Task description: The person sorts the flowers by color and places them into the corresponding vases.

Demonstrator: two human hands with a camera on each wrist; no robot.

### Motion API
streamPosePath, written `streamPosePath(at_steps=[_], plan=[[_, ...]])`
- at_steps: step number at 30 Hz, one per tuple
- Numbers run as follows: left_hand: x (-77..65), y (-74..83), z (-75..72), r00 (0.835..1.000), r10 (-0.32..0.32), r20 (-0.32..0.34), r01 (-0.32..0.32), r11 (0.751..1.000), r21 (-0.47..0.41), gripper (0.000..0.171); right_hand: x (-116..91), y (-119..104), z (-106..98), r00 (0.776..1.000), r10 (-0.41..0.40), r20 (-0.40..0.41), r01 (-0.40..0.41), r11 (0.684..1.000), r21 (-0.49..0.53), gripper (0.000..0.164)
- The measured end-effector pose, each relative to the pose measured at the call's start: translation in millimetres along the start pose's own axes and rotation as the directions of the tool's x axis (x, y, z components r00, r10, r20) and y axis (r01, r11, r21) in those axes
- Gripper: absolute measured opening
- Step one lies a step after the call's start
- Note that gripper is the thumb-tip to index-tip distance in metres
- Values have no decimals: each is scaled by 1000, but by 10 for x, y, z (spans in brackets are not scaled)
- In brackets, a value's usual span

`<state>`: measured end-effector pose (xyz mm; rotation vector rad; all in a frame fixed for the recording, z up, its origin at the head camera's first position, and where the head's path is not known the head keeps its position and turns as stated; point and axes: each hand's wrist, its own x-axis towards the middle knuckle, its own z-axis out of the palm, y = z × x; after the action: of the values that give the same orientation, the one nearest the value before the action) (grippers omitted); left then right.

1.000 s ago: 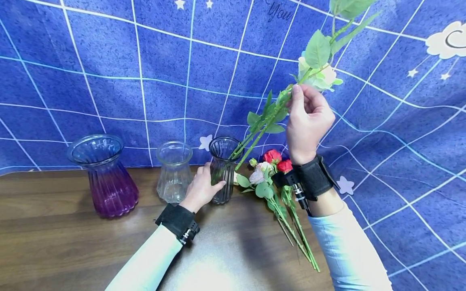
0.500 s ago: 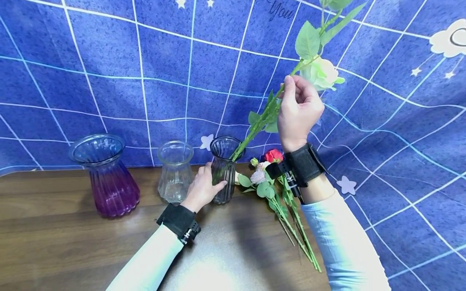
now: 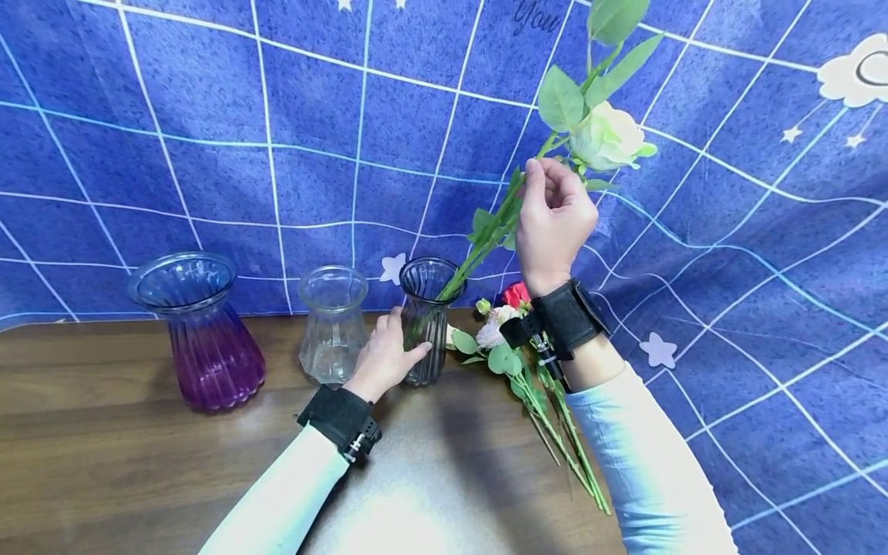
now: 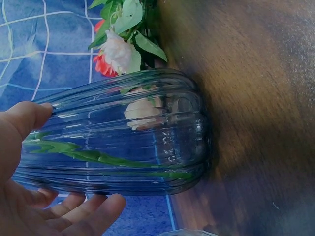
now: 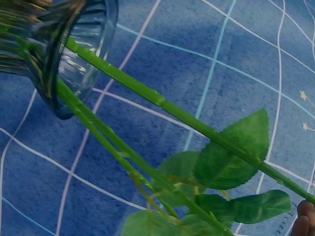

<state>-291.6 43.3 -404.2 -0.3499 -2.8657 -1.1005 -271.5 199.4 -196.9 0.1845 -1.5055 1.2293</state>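
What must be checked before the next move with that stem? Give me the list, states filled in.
1. Dark vase upright on the table: ok.
2. Left hand steadying it: ok, thumb and fingers hold its side.
3. Right hand on the stem: ok, fingertips pinch it.
4. Stem inside the rim: ok, it runs into the mouth.
5. Stem's tip on the vase's floor: cannot tell; a green stem shows near the floor, but which one is unclear.
6. Loose flowers clear of the vase: cannot tell; a pale bloom shows at its edge, contact unclear.
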Motion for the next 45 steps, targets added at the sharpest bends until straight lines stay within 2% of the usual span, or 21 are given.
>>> streamPosePath(at_steps=[19,26,38,45], plan=[[-1,-1,10,1000,-7,7,6,1000,19,86,-344,206,-92,996,53,66,-51,998,-43,20],[-1,-3,12,1000,-7,18,6,1000,10,86,-479,316,-118,989,117,94,-111,992,-67,20],[-8,3,1,1000,-13,18,13,1000,11,86,-708,470,-124,980,145,139,-127,984,-129,20],[-7,5,5,1000,-14,13,14,1000,7,86,-838,553,-123,964,201,173,-172,970,-170,19]])
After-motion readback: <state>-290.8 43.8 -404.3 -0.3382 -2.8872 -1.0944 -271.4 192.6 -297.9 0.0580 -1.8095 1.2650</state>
